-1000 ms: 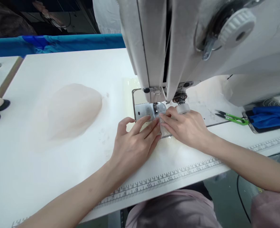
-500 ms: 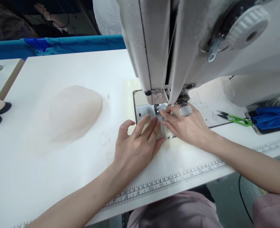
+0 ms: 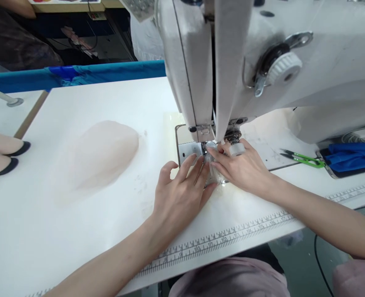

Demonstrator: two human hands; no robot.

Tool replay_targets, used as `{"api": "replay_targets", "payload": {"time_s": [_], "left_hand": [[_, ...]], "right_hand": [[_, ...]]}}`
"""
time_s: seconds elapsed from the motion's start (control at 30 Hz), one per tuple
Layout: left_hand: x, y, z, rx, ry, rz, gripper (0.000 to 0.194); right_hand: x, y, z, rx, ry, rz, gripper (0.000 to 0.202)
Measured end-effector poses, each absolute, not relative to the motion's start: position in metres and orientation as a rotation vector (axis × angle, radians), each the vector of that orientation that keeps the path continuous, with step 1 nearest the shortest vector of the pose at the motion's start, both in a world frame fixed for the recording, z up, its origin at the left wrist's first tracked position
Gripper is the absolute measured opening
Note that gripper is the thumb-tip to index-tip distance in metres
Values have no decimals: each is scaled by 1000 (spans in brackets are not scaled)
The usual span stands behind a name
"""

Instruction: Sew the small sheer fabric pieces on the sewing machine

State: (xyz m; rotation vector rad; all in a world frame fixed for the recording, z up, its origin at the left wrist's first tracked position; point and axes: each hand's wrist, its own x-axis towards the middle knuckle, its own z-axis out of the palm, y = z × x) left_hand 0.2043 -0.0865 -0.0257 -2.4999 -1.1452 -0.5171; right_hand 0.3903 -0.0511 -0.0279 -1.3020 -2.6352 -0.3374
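A white sewing machine (image 3: 201,74) stands over a metal needle plate (image 3: 188,149). A thin, clear strip (image 3: 212,175) lies on the plate beneath my fingers, close to the presser foot. My left hand (image 3: 181,192) rests with spread fingers on the plate's front part, its fingertips at the strip's left side. From the right, my right hand (image 3: 242,167) reaches in by the needle, thumb and finger on the strip. Its other fingertips are partly hidden behind the machine's white knob, so what they grip cannot be made out.
Green-handled snips (image 3: 306,160) and a blue cloth (image 3: 352,156) on a dark tray lie at the right. A printed ruler (image 3: 210,243) runs along the front edge. Pale pads with black ends (image 3: 5,152) jut in at left; a thin sheer piece (image 3: 105,152) lies on the table.
The view has shifted, so the machine and table appear slightly moved. Both hands keep nearly the same place and pose at the needle plate.
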Motion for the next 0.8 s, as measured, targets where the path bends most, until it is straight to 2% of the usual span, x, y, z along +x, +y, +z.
{"api": "replay_targets", "payload": {"time_s": [0.53,0.7,0.8], "left_hand": [[203,-82,-25,-2491,-1181,-495,30],[202,-83,-26,-2478,-1187,-491,30],[200,-82,-26,-2510,-1149,-538,25]], "right_hand": [[390,-49,-29,-1308,-2643,-345,37],[396,-50,-26,-1165,-2560,-386,30],[401,-53,-20,-1041,-2531,-213,24]]}}
